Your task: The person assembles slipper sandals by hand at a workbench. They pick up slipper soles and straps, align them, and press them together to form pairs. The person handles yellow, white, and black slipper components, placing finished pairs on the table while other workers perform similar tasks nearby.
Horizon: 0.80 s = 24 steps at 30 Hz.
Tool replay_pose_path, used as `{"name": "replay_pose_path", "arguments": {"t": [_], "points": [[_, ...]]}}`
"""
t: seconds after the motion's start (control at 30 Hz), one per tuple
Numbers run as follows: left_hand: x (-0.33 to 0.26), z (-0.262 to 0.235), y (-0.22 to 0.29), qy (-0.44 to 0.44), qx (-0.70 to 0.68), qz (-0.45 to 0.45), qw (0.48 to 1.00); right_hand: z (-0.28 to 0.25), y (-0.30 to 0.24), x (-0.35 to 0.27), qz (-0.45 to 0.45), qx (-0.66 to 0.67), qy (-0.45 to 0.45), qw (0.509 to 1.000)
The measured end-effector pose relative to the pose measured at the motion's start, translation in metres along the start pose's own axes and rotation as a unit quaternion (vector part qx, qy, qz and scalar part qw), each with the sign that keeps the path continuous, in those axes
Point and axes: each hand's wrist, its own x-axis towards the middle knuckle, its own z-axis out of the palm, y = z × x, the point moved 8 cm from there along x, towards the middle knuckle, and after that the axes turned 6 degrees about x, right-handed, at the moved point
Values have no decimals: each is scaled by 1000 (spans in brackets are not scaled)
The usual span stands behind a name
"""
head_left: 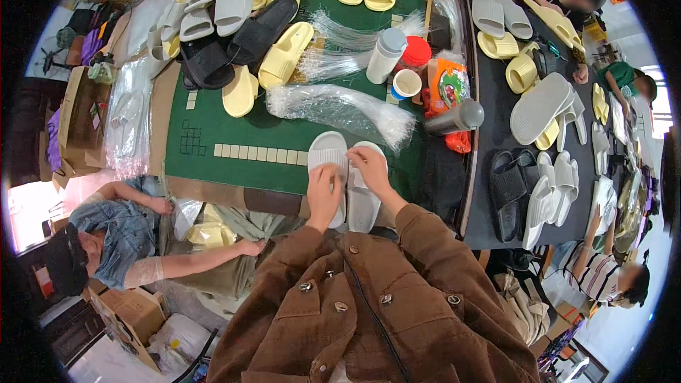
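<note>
A pair of light grey slide slippers lies side by side at the near edge of the green table mat, toes pointing away from me. My left hand [324, 190] rests over the strap of the left grey slipper [328, 146], fingers bent and drawn together. Over the strap of the right grey slipper [364, 211], my right hand [372, 171] has its thumb and fingertips pinched close to the gap between the two. Whatever is between the fingers is too small or hidden. Just beyond lies a bundle of clear plastic strands [340, 110].
Yellow, black and grey slippers [252, 32] pile up at the back left. A white bottle [387, 55], a paper cup [406, 85] and a grey flask [455, 118] stand to the right. More slippers cover the dark table [489, 99]. People sit or stand around, one close on my left.
</note>
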Motion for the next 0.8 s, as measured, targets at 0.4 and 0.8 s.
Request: {"name": "replay_pose_path", "arguments": {"t": [0.4,0.8], "points": [[38,37,-19,-126,-7,-11,992,-16,-9,-10,46,10,17,999],[33,36,-10,-114,-24,34,993,-14,-4,-15,-3,-40,-1,999]]}}
